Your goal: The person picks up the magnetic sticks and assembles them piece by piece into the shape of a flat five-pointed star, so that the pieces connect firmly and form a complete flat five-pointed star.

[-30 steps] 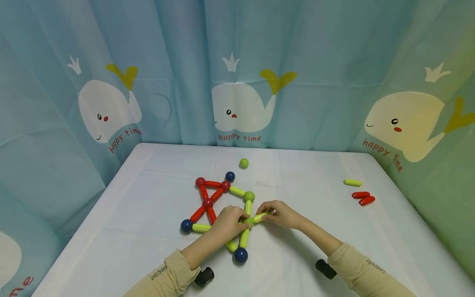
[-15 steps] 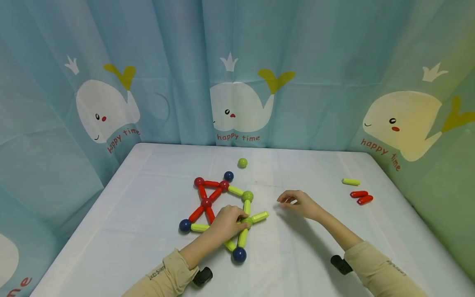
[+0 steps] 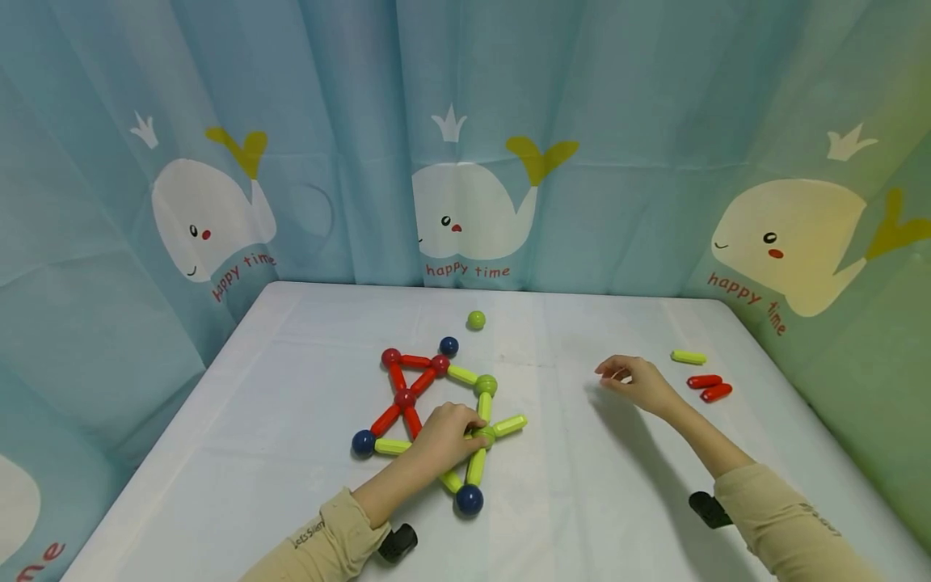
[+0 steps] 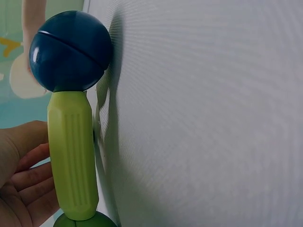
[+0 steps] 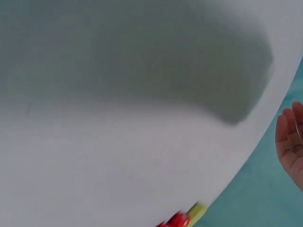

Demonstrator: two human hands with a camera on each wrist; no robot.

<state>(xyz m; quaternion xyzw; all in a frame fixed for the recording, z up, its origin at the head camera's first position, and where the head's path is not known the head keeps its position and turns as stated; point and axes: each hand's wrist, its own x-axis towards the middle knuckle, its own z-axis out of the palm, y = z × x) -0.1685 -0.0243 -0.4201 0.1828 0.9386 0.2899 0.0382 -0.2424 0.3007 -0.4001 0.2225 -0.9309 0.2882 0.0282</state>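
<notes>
My left hand (image 3: 442,432) pinches a green ball (image 3: 486,438) in the flat build of magnetic rods and balls. From that ball a yellow-green rod (image 3: 511,425) sticks out to the right, its far end free. Other green rods join it to a green ball (image 3: 486,385) above and a dark blue ball (image 3: 469,500) below. In the left wrist view, a green rod (image 4: 73,156) and a blue ball (image 4: 71,52) stand in front of the fingers. My right hand (image 3: 642,385) is raised over the table, holding nothing, fingers loosely bent. Part of the build lies hidden under the left hand and forearm.
Red rods and red balls (image 3: 405,398) form the build's left side, with a blue ball (image 3: 364,444) at its corner. Behind lie a blue ball (image 3: 448,346) and a loose green ball (image 3: 476,320). A green rod (image 3: 688,357) and two red rods (image 3: 716,393) lie far right.
My right hand has let go of the yellow-green rod, leaving it attached to the green ball, and has moved right and away towards the loose rods. The left hand has stayed on the ball.
</notes>
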